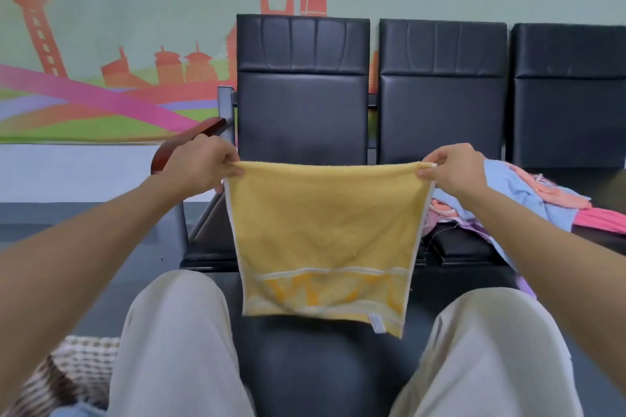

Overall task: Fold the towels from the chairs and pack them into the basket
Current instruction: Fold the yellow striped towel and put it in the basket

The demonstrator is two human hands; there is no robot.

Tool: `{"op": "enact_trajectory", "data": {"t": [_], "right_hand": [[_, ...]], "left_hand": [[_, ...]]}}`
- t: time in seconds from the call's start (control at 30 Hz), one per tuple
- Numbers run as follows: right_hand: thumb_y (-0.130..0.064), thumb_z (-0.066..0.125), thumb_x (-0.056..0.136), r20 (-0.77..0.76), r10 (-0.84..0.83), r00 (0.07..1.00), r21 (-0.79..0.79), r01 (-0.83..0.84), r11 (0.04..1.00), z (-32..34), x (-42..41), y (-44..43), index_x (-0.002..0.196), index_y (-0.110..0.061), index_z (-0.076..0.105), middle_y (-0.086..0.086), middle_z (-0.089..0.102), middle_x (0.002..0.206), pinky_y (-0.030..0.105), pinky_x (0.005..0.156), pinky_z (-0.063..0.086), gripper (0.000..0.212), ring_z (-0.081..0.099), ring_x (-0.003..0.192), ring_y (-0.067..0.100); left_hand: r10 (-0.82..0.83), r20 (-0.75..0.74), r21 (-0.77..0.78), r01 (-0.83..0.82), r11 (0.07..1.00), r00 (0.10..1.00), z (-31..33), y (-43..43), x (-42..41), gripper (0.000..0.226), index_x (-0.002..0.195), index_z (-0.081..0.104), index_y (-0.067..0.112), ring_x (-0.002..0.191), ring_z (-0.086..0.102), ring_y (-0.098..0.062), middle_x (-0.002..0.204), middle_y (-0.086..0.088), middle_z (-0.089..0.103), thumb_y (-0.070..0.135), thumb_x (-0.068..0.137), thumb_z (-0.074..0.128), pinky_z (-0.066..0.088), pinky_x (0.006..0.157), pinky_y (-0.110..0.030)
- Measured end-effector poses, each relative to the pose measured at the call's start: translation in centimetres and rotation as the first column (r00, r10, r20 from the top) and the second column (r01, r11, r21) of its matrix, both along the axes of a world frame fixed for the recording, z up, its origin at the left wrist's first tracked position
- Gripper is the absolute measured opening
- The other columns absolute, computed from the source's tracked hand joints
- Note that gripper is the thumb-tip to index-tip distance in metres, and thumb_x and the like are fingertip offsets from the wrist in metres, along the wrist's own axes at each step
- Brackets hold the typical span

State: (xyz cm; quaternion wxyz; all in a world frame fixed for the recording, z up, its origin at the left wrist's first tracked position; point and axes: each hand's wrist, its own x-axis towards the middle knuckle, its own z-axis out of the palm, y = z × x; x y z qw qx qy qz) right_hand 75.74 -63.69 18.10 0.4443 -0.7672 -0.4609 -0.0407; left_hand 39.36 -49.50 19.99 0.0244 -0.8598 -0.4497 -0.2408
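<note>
A: How are the arms?
B: Both stretched forward. The left grip [207, 163] and right grip [453, 166] each pinch a top corner of the yellow towel [325, 230], which hangs spread between them.

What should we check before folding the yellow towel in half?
1. Left hand pinches one top corner of the yellow towel: ok.
2. Right hand pinches the other top corner: ok.
3. Top edge pulled straight between the hands: ok.
4. Bottom edge level: not ok, its right end hangs lower.
5. Room left in the basket, low on the left: cannot tell, a leg hides most of it.
</note>
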Motion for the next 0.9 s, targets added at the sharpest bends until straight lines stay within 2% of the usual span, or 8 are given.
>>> {"op": "enact_trajectory", "data": {"t": [0.13,0.3,0.4,0.5,0.63,0.7,0.8,0.9], "right_hand": [[-0.019,0.075,0.082,-0.002,-0.015,1.0,0.025,0.015,1.0,-0.3,0.2,0.8,0.094,-0.009,0.073,0.004,0.065,0.083,0.034,0.076,0.05,0.016,0.06,0.085,0.021],[-0.02,0.063,0.092,0.106,-0.007,0.994,-0.114,0.019,0.993,-1.0,0.5,2.1,0.099,-0.009,0.072,0.01,0.069,0.088,0.033,0.071,0.049,0.016,0.064,0.089,0.026],[-0.015,0.056,0.095,0.003,0.016,1.0,-0.072,-0.016,0.997,-1.6,0.4,3.3,0.092,-0.006,0.067,0.013,0.069,0.072,0.03,0.053,0.052,0.014,0.07,0.061,0.024],[-0.015,0.054,0.097,-0.136,0.045,0.99,-0.006,-0.046,0.999,-2.4,0.3,5.1,0.091,-0.006,0.062,0.018,0.068,0.083,0.039,0.062,0.06,0.014,0.071,0.06,0.026],[-0.013,0.049,0.099,-0.171,0.078,0.982,-0.014,-0.081,0.997,-4.2,0.9,8.6,0.081,-0.011,0.055,0.02,0.067,0.087,0.037,0.063,0.06,0.019,0.071,0.065,0.023],[-0.012,0.047,0.099,-0.173,0.079,0.982,-0.026,-0.085,0.996,-5.1,1.5,10.4,0.074,-0.02,0.05,0.018,0.068,0.082,0.041,0.07,0.059,0.026,0.07,0.066,0.02],[-0.011,0.049,0.098,-0.196,0.066,0.978,-0.032,-0.074,0.997,-6.2,2.6,13.5,0.071,-0.022,0.053,0.018,0.069,0.08,0.04,0.072,0.059,0.029,0.07,0.066,0.023],[-0.012,0.051,0.096,-0.211,0.049,0.976,-0.074,-0.066,0.995,-7.9,4.0,17.1,0.079,-0.01,0.063,0.017,0.071,0.078,0.041,0.074,0.059,0.021,0.071,0.068,0.026]], "left_hand": [[0.069,-0.041,0.048,-0.067,0.997,0.997,-0.7,1.1,-0.1,0.024,0.08,0.066,0.019,0.048,0.063,-0.005,0.052,0.001,0.065,0.033,0.097,0.055,0.052,0.068,-0.037],[0.06,0.264,-0.125,-0.028,0.992,0.963,-2.1,2.1,0.6,0.027,0.085,0.062,-0.002,0.044,0.066,-0.019,0.072,-0.023,0.065,0.017,0.1,0.051,0.045,0.047,-0.031],[0.134,0.568,-0.289,0.045,0.956,0.812,-3.1,3.0,1.2,0.015,0.101,0.065,0.002,0.045,0.066,-0.023,0.099,-0.019,0.064,0.014,0.097,0.057,0.047,0.037,-0.026],[0.27,0.712,-0.422,0.088,0.902,0.648,-4.3,4.9,2.1,0.022,0.112,0.061,0.0,0.042,0.065,-0.021,0.114,-0.025,0.058,0.013,0.096,0.059,0.05,0.039,-0.022],[0.435,0.83,-0.531,0.256,0.808,0.349,-6.3,8.0,3.9,0.033,0.125,0.051,-0.005,0.056,0.069,-0.02,0.106,-0.019,0.059,0.007,0.096,0.057,0.058,0.053,-0.024],[0.488,0.835,-0.548,0.304,0.78,0.254,-7.4,9.7,5.0,0.034,0.126,0.051,-0.006,0.065,0.069,-0.019,0.093,-0.014,0.062,0.006,0.095,0.058,0.058,0.057,-0.022],[0.496,0.82,-0.564,0.262,0.783,0.286,-9.1,12.2,6.8,0.027,0.12,0.056,-0.004,0.071,0.069,-0.018,0.087,-0.011,0.064,0.009,0.096,0.057,0.059,0.063,-0.021],[0.544,0.772,-0.627,0.253,0.737,0.329,-11.0,14.9,8.3,0.02,0.115,0.057,0.003,0.076,0.069,-0.018,0.093,-0.013,0.065,0.008,0.096,0.057,0.06,0.069,-0.025]]}}
